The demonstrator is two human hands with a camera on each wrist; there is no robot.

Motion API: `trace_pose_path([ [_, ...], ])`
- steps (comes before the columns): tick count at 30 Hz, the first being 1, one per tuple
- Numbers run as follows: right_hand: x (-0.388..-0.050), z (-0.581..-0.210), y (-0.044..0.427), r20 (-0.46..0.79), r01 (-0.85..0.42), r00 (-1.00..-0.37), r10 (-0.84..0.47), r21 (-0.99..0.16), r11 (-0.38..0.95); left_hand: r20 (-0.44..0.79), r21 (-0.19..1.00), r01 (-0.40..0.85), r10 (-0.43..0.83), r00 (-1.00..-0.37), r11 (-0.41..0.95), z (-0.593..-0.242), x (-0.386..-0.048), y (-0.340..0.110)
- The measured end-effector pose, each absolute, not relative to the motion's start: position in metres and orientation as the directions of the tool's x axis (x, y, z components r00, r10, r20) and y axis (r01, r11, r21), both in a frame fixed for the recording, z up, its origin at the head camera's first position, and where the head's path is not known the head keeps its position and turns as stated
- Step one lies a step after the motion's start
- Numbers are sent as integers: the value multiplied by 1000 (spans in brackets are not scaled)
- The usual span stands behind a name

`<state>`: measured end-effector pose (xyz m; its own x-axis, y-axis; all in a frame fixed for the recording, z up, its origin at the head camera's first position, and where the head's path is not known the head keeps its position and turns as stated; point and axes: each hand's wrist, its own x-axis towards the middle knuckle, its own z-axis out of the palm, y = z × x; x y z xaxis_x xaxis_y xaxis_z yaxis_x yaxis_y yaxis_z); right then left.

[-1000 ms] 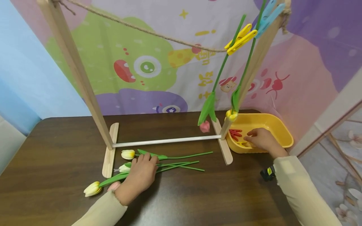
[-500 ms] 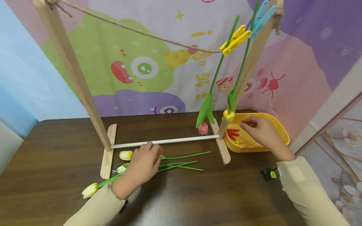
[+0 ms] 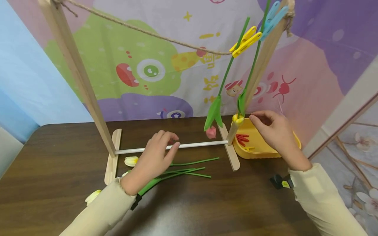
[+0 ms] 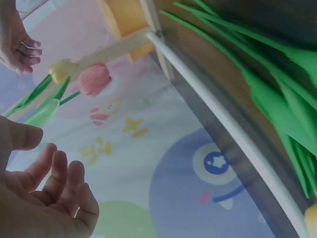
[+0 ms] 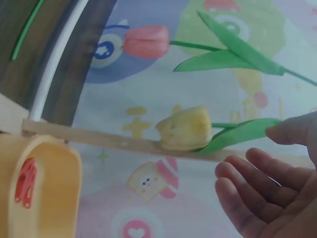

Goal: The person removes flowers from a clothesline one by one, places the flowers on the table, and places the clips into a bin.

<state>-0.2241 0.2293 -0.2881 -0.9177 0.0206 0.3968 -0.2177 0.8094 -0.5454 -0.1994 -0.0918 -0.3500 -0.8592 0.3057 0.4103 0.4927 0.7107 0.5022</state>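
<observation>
My left hand (image 3: 156, 157) hovers over tulips (image 3: 131, 161) lying on the table, its fingers loosely bent around nothing. It partly covers their leaves and blooms. My right hand (image 3: 274, 134) is raised above the yellow basin (image 3: 277, 152); the right wrist view shows its fingers relaxed and holding nothing. Just left of that hand hangs a yellow tulip (image 5: 185, 129), head down, and beside it a pink tulip (image 3: 211, 132). A yellow clothespin (image 3: 245, 42) and a blue clothespin (image 3: 273, 22) hold their stems at the twine (image 3: 141, 31).
Two wooden posts (image 3: 75, 68) carry the twine, joined low down by a white rod (image 3: 200, 144). Red clothespins (image 3: 242, 140) and a yellow one (image 3: 249, 149) lie in the basin. A printed cloth (image 3: 165, 108) hangs behind the table.
My right hand has risen out of the basin toward the hanging yellow tulip. My left hand has lifted off the lying tulips and moved slightly forward and right.
</observation>
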Motion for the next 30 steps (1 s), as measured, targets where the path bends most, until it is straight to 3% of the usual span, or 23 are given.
trace_pose_path([
  [6,-224,-284,217,547,-321,-832,90,-607,727,436,558,519,303,-847,648,-337,-207,-83],
  [19,-226,-267,200,632,-451,-766,122,-662,598,540,589,608,300,-786,533,-315,-219,-60],
  [30,-224,-231,182,712,-566,-693,113,-635,526,504,684,570,270,-820,455,-289,-229,-38],
])
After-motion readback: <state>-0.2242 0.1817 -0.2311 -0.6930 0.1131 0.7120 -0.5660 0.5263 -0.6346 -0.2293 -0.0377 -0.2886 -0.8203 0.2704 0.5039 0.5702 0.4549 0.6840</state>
